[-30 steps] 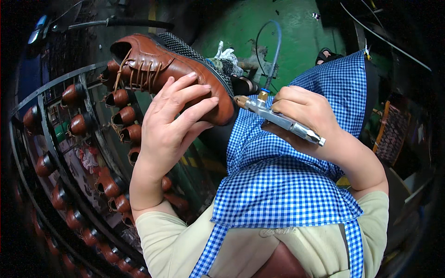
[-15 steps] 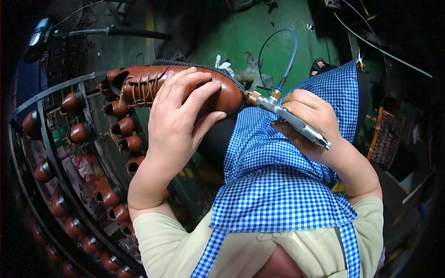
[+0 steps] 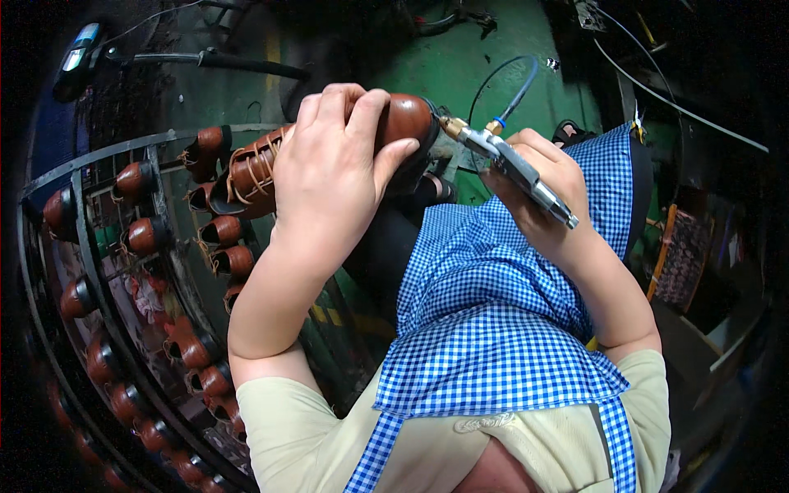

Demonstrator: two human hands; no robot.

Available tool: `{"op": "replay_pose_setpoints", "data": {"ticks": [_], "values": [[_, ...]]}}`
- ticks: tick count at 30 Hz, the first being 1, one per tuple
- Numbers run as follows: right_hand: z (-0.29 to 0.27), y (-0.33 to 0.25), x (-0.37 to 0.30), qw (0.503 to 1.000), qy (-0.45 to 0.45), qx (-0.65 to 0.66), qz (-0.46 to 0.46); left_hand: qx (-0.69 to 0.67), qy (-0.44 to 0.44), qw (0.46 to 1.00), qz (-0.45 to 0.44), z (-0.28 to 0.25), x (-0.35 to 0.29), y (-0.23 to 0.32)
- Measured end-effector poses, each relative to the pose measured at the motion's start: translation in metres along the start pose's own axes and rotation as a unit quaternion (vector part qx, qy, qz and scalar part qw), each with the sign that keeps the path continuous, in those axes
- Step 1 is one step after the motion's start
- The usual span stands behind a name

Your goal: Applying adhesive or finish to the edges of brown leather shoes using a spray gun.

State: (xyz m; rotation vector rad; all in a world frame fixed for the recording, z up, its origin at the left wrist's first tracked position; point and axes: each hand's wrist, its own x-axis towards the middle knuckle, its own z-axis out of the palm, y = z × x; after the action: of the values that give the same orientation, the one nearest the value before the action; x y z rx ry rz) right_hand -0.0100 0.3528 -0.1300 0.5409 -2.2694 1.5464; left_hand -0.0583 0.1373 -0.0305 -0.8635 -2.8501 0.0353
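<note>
My left hand point(image 3: 333, 152) is closed over the top of a glossy brown leather lace-up shoe point(image 3: 408, 121), thumb on the near side and fingers across the upper. The shoe's toe points right; its tan laces point(image 3: 256, 168) show left of my wrist. In my right hand point(image 3: 546, 177) is a metal spray gun point(image 3: 509, 164), gripped round its body. The gun's brass nozzle end sits right at the edge of the shoe's toe; whether they touch I cannot tell. A thin blue hose point(image 3: 526, 86) loops up from a fitting on the gun.
At the left stands a metal rack point(image 3: 78, 185) holding several brown shoes point(image 3: 146, 236). A dark bar with a lamp point(image 3: 78, 62) crosses the upper left. My checked blue apron point(image 3: 493, 345) covers my lap. Green floor point(image 3: 522, 41) lies beyond, and a wood-edged panel point(image 3: 680, 255) stands at the right.
The shoe has tilted, its toe end rising and its heel end dropping. My left hand has moved up and right along it. The spray gun has shifted slightly, staying by the toe.
</note>
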Motion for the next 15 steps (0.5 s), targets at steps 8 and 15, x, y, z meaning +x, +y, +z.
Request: {"op": "replay_pose_setpoints", "data": {"ticks": [8,15], "values": [[0.032,0.015,0.029,0.999,0.034,0.003,-0.005,0.14,-0.024,0.989,-0.039,0.009,0.033,-0.02],[0.073,0.02,0.051,0.999,0.046,0.015,-0.009,0.116,-0.149,0.973,-0.135,0.008,0.066,-0.074]]}}
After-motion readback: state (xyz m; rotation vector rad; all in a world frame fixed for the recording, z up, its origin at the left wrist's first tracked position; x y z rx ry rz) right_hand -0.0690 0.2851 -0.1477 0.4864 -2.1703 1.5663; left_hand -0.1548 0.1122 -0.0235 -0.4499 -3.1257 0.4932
